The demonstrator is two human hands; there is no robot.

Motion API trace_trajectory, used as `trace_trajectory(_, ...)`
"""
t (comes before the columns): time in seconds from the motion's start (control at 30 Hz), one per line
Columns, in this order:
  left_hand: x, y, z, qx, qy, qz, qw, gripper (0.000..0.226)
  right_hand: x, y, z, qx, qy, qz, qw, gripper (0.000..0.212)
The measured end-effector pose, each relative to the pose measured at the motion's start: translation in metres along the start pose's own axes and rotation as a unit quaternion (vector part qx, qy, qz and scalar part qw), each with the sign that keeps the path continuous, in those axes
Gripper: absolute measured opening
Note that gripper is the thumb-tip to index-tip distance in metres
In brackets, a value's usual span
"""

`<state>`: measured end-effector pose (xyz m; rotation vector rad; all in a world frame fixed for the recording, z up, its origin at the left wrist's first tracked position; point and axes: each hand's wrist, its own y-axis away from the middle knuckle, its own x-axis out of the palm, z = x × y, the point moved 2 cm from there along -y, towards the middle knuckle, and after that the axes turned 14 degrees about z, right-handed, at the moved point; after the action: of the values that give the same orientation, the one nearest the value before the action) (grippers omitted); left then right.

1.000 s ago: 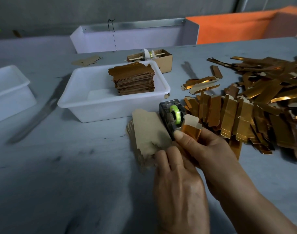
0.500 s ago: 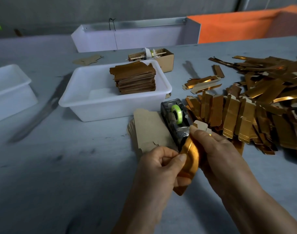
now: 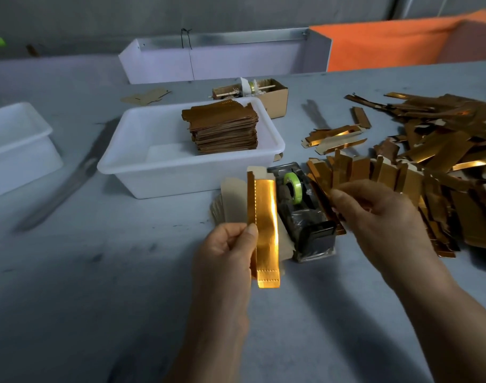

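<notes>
We pinch the gold sleeve (image 3: 266, 230) upright above the bench (image 3: 98, 272) with the fingers of our left hand (image 3: 225, 252), just beside the tape dispenser (image 3: 302, 214), while our right hand (image 3: 380, 217) hangs over it, fingers loosely bent, gripping nothing.

Lighting entry: dim, cool and flat. We log the grey table (image 3: 98, 272) darkest in front of the tape dispenser (image 3: 299, 211). Glare: a bright streak on the gold strip (image 3: 266, 233) just left of the dispenser, and glints in the gold pile (image 3: 429, 150) to its right. Blur: the right hand (image 3: 380, 219) beside the dispenser is slightly smeared, and the wall behind it is soft. Distortion: we note wide-angle bowing far behind it.
</notes>
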<state>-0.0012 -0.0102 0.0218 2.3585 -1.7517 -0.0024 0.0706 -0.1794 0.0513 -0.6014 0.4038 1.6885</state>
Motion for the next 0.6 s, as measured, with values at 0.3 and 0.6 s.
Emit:
trace_trajectory(0.3,0.014,-0.007,0.009,-0.034,0.074,0.002,0.997,0.01,0.016,-0.009,-0.015,0.1,-0.082,0.149,0.98,0.017)
trace_trajectory(0.6,0.03,-0.008,0.015,-0.063,0.088,0.041,0.993,0.008,0.021,-0.007,-0.011,0.099,-0.172,0.119,0.973,0.016)
